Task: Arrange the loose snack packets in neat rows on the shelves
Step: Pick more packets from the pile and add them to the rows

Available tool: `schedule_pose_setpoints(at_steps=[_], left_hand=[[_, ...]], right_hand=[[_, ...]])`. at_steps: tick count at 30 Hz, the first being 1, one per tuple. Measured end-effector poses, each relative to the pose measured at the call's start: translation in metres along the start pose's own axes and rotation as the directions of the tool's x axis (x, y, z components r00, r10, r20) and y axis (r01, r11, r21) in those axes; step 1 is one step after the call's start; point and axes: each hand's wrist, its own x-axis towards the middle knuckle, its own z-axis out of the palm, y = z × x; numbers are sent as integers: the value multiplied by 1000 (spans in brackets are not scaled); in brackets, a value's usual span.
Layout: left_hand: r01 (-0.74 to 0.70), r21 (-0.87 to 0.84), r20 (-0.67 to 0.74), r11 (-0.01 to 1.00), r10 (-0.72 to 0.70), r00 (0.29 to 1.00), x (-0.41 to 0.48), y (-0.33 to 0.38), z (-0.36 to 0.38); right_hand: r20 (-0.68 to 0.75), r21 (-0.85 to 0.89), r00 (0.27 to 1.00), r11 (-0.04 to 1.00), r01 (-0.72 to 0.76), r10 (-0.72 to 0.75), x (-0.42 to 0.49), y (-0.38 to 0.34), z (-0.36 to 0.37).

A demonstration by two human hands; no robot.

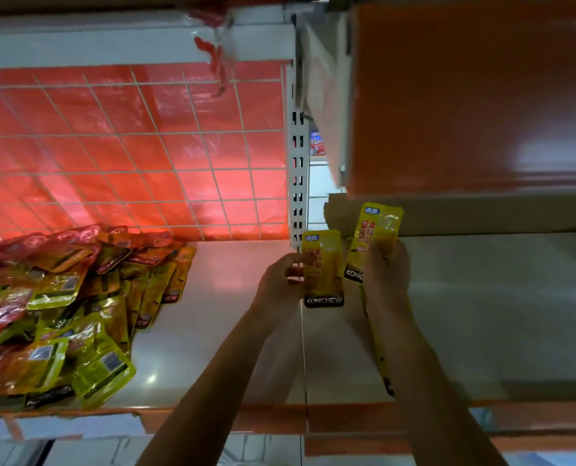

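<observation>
Left hand pinches glossy yellow foil snack packet; right hand grips second yellow packet. Advise: seat both flush below hands.

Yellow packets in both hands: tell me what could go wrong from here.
1. The left hand holds the left packet by its edge, and the right hand grips the right packet. Both look glossy, so either could slip.
2. The loose pile reaches the front edge of the shelf, so a nudge may spill packets off.
3. A yellow strip hangs under the right forearm and might snag or drop.
</observation>
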Motion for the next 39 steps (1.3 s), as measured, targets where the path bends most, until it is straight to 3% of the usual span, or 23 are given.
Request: schedule_pose_setpoints(at_steps=[4, 8, 18, 22, 25, 27, 29, 32, 36, 39], left_hand=[[30, 261, -124, 965, 3, 992, 16, -6, 17], [19, 509, -74, 860, 22, 997, 32, 2, 34], [-30, 702, -65, 712, 106, 992, 46, 8, 53], [-42, 719, -66, 693, 129, 989, 47, 6, 51], [-82, 668, -138, 739, 232, 963, 42, 9, 53], [-134, 507, -159, 852, 245, 956, 36, 16, 57], [-84, 241, -100, 967, 111, 989, 28, 23, 64], [-23, 39, -32, 999, 24, 999, 22, 23, 67], [39, 77, -204, 996, -23, 979, 29, 14, 50], [96, 179, -247, 979, -49, 968, 32, 7, 38]], right_hand=[[-1, -122, 1000, 992, -27, 27, 19, 3, -26], [92, -142, 992, 987, -73, 86, 24, 9, -40], [167, -135, 984, 990, -34, 56, 25, 15, -60], [208, -174, 977, 985, 3, 34, 24, 15, -57], [234, -178, 972, 983, 32, 11, 22, 15, -50], [252, -173, 968, 984, 43, 2, 19, 13, -44], [278, -184, 961, 981, 64, -10, 15, 11, -38], [312, -254, 948, 955, 150, -66, 12, 6, -30], [350, -348, 928, 902, 255, -127, 13, 6, -28], [362, -359, 918, 884, 299, -163, 11, 7, -29]])
